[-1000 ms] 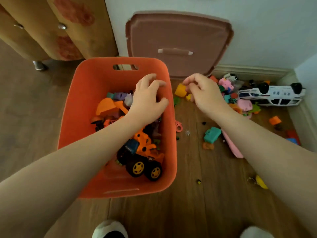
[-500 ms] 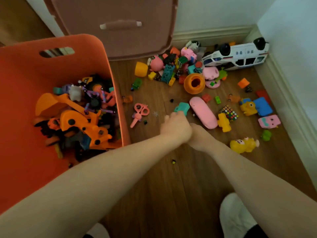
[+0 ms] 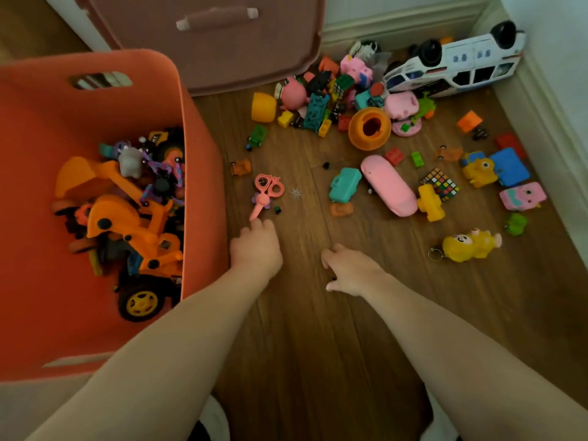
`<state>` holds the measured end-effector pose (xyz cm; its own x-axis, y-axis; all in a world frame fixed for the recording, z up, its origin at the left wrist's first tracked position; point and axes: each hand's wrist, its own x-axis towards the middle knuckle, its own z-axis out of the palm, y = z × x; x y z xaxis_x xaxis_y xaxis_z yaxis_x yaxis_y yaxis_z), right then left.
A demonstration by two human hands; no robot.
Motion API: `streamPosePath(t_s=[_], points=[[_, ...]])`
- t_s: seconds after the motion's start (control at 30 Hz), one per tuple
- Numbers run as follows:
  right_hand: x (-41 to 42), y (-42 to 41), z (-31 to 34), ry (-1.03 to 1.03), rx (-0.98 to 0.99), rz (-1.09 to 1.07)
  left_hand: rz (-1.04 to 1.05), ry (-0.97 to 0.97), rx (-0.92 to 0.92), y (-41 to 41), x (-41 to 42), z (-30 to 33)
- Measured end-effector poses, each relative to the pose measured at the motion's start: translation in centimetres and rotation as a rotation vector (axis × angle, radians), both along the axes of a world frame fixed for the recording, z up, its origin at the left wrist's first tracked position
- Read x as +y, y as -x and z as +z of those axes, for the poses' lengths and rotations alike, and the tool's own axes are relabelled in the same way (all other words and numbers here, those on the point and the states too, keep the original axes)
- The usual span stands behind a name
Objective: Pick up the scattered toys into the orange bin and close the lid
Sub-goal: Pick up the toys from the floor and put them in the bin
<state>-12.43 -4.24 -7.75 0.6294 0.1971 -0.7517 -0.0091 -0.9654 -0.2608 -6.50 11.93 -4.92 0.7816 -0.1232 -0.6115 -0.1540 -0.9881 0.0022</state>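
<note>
Head view: dark wooden floor, pale wall and skirting board along the far side and to the right of the orange bin. Mauve lid leaning upright against the wall just behind the bin — not yet on it. Inside the bin, an orange toy digger with yellow-hubbed wheels, plus a tangle of smaller purple and grey pieces. Right of the bin, scattered toys on the floor: pink scissors closest, teal block, pink oblong, orange cup, overturned white bus in the far corner. Left hand just beside the bin, fingers loosely curled, a fingertip at the scissors' tip — grasping nothing. Right hand low over bare floor, loosely spread, empty.
</note>
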Motion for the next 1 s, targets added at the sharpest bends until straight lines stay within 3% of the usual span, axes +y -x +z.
streamPosePath(t_s=[0.17, 0.27, 0.4, 0.6, 0.77, 1.0], points=[[0.9, 0.1, -0.5, -0.046, -0.094, -0.046, 0.145, 0.101, -0.024, -1.1, 1.0, -0.3], [0.3, -1.2, -0.2, -0.158, -0.151, -0.287, 0.257, 0.222, -0.029, -2.7, -0.2, -0.7], [-0.9, -3.3, 1.5, -0.216, -0.269, -0.474, 0.256, 0.191, -0.036, -4.7, -1.1, -1.8], [-3.3, -5.6, 1.8, -0.138, -0.265, -0.479, 0.186, 0.129, 0.0, -7.0, -1.4, -3.6], [-3.9, -8.2, 1.8, -0.057, -0.313, -0.511, 0.018, 0.006, -0.145, -8.4, -1.2, -4.4], [-3.4, -13.2, 1.3, 0.012, -0.35, -0.391, 0.122, 0.155, -0.046, -9.5, -1.9, -4.8]])
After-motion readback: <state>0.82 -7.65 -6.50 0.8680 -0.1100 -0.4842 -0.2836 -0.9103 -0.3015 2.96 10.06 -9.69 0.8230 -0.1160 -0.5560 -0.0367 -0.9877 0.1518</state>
